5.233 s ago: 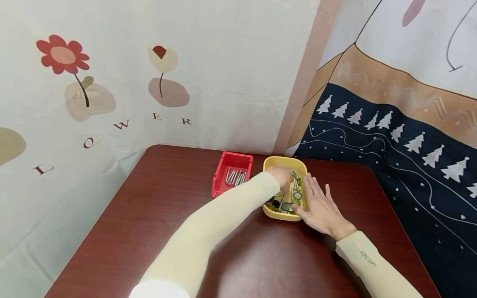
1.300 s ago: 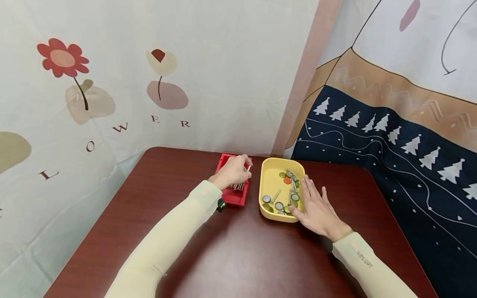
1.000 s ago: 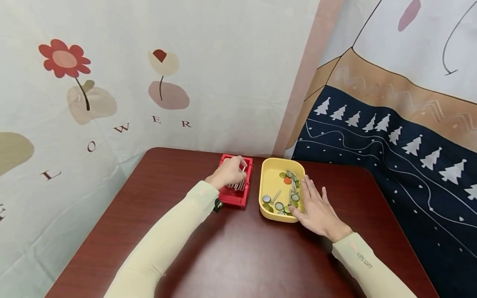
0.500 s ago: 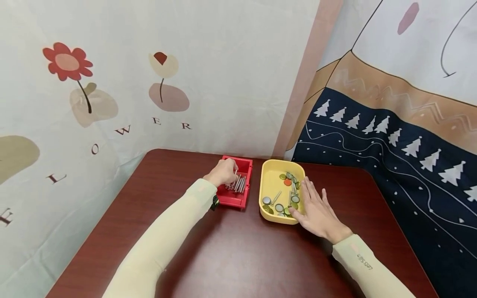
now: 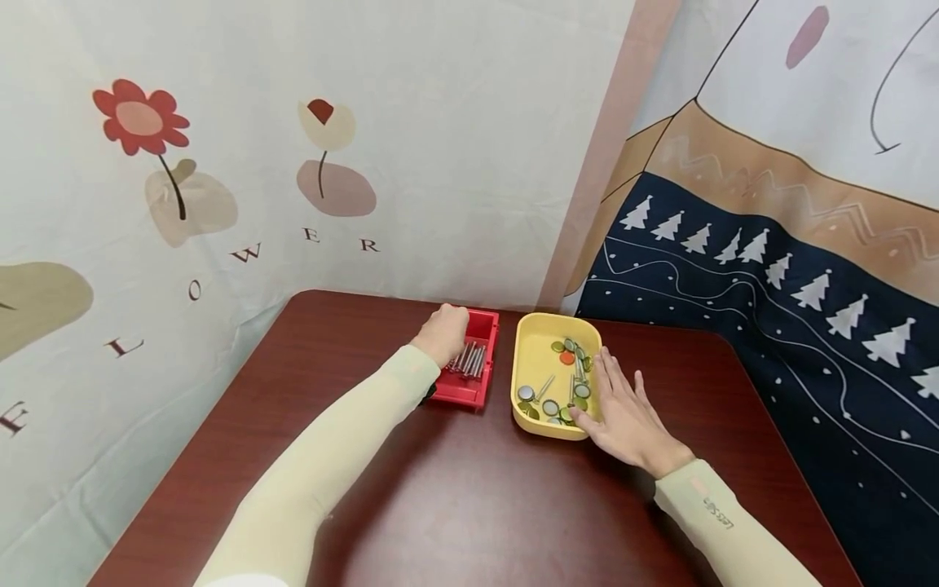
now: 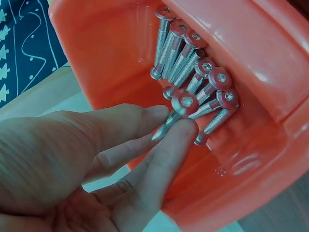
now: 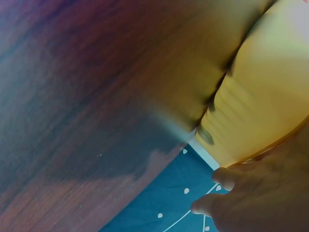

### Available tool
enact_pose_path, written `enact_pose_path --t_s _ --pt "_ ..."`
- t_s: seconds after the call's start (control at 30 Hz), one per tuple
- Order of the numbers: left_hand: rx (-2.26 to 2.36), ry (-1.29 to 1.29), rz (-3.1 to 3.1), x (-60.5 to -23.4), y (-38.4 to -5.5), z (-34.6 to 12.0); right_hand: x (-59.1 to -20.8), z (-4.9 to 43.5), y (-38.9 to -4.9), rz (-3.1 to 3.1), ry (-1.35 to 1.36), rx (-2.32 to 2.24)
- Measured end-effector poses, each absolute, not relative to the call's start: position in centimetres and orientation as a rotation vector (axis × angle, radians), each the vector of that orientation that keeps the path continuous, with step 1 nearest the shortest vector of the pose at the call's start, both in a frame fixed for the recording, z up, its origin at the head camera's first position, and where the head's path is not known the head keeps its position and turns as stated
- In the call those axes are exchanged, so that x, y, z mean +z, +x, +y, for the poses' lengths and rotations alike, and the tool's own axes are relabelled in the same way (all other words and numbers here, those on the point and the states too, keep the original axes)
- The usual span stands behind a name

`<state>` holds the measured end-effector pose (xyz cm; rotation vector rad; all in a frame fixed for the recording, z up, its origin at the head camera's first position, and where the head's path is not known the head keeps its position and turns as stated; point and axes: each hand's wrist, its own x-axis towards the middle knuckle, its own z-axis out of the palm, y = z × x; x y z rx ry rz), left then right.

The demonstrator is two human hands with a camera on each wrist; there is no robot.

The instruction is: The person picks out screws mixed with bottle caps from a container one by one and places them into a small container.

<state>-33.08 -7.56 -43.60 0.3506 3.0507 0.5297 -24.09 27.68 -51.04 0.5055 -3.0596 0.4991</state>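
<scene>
My left hand (image 5: 443,333) is over the left side of the red bin (image 5: 458,395). In the left wrist view, its thumb and fingers pinch a silver hex-socket bolt (image 6: 184,103) near the head. Beneath it, several similar bolts (image 6: 205,65) lie side by side on the bin's floor. My right hand (image 5: 632,420) lies with straight fingers along the right wall of the yellow tray (image 5: 538,346). Bottle caps (image 5: 550,408) and a few bolts (image 5: 546,386) are scattered in that tray. The right wrist view is dim and shows only part of the hand and the tray's outer wall.
Both containers stand side by side toward the back of the dark red table (image 5: 469,505). Printed cloths hang behind it, a pale one (image 5: 440,163) at the back and a navy one with trees (image 5: 697,269) at the right.
My left hand was in the yellow tray at first, then came over the red bin holding a bolt. Since then it has shifted to the bin's left side. My right hand has stayed put.
</scene>
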Motion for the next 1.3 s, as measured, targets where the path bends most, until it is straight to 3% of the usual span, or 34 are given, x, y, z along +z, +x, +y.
enact_pose_path --t_s 0.6,1.3 --pt "0.614 0.366 3.064 -42.2 -32.6 -6.3 -51.4 27.7 -24.4 -3.056 0.506 0.501" --pt "0.571 0.599 2.939 -40.5 -30.4 3.1 -51.8 28.1 -24.6 -3.042 0.513 0.520"
